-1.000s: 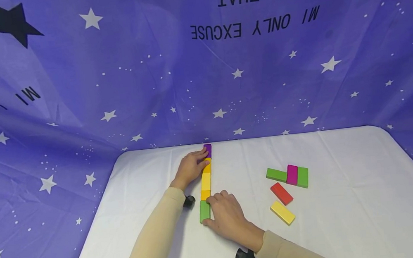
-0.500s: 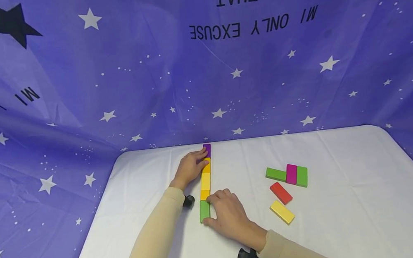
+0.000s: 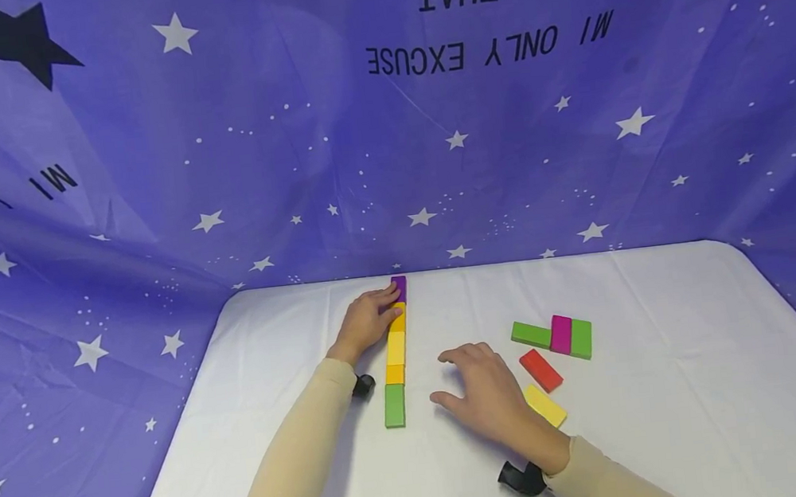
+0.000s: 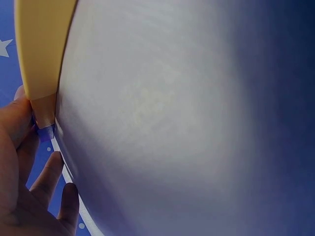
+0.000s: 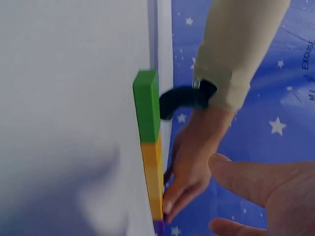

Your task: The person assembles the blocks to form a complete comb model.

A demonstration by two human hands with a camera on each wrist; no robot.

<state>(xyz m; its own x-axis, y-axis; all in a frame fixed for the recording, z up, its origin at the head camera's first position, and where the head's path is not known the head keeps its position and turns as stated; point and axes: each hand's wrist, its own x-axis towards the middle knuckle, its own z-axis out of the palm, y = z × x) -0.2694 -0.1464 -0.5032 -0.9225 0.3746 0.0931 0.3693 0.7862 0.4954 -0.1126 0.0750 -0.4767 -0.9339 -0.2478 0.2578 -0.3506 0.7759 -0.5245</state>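
On the white tabletop, coloured blocks lie end to end in a straight row. From far to near come a purple block (image 3: 401,281), an orange block (image 3: 396,325), a yellow block (image 3: 396,348), a shorter-looking orange block (image 3: 395,374) and a green block (image 3: 395,406). My left hand (image 3: 365,324) rests at the far end, fingers on the purple block and thumb against the far orange one; its other fingers extend loosely in the left wrist view. To the right of the row, my right hand (image 3: 484,392) is apart from it, thumb and fingers spread with nothing between them.
Right of my right hand lie a red block (image 3: 542,371) and a partly covered yellow block (image 3: 547,406). Behind them a green block (image 3: 531,335), a magenta block (image 3: 561,334) and another green block (image 3: 581,339) sit together. A purple star-patterned cloth (image 3: 329,127) hangs behind the table.
My right hand has let go of the near green block and moved right, partly covering the loose yellow block. The left hand and the row have stayed in place.
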